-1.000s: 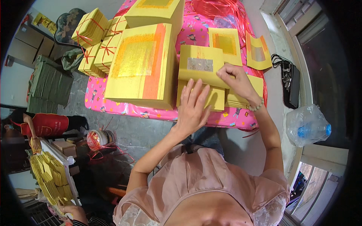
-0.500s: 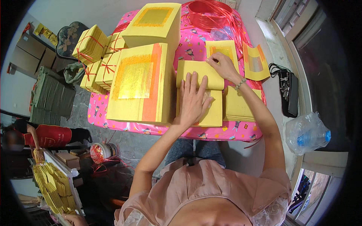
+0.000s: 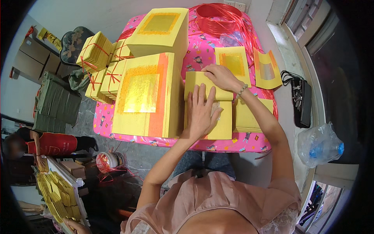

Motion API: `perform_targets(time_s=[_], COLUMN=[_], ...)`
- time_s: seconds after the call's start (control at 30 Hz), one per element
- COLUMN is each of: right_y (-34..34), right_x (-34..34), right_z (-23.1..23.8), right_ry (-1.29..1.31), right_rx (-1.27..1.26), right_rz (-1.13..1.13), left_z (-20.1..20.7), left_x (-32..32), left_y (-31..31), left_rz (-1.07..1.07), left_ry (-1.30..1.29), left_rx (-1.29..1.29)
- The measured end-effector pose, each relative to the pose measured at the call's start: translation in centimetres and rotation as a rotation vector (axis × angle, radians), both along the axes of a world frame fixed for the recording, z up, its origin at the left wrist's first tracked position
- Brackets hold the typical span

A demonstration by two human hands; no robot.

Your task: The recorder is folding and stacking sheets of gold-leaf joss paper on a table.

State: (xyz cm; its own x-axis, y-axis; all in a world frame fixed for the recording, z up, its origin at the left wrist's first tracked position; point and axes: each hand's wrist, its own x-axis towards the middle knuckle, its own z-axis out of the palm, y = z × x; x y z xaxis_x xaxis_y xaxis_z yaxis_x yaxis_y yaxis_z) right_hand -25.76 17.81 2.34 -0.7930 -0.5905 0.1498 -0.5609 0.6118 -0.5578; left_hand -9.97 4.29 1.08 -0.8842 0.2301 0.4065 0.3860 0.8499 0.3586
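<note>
A yellow paper sheet point(image 3: 193, 80), its far part folded over toward me, lies in front of me at the table's middle. My left hand point(image 3: 200, 111) rests flat on it, fingers outstretched, across the flap's near edge. At the far edge of the flap, my right hand point(image 3: 225, 79) has its fingers bent and pressed together on the paper; the fingertips are partly hidden. More yellow paper point(image 3: 224, 128) shows under and near my left hand. Close on the left stands a tall stack of yellow paper point(image 3: 134, 87) with a gold square and an orange band.
Another tall stack point(image 3: 156, 25) and red-tied bundles point(image 3: 95, 50) stand at the far left. Right of my hands are a yellow pile point(image 3: 253, 117) and loose gold-patched sheets point(image 3: 231, 64). Red strapping point(image 3: 218, 19) is coiled behind. A co-worker in a red apron point(image 3: 58, 144) is at left.
My right hand has slid left along the far edge of the folded flap. My left hand stays flat on the paper. The whole view has shifted slightly, so the table appears lower.
</note>
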Motion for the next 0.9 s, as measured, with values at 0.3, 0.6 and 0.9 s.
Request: perform_targets(time_s=[0.3, 0.6, 0.9], right_y=[-0.03, -0.19, 0.07], right_x=[0.09, 0.53, 0.59], right_z=[-0.4, -0.36, -0.6], right_ry=[0.044, 0.076, 0.061], right_rx=[0.023, -0.015, 0.0], right_rz=[0.004, 0.008, -0.003], left_z=[-0.37, -0.14, -0.21], left_x=[-0.14, -0.02, -0.07], left_y=[0.06, -0.02, 0.13], left_rz=[-0.004, 0.005, 0.0], left_ry=[-0.003, -0.015, -0.015], left_rx=[0.036, 0.014, 0.005])
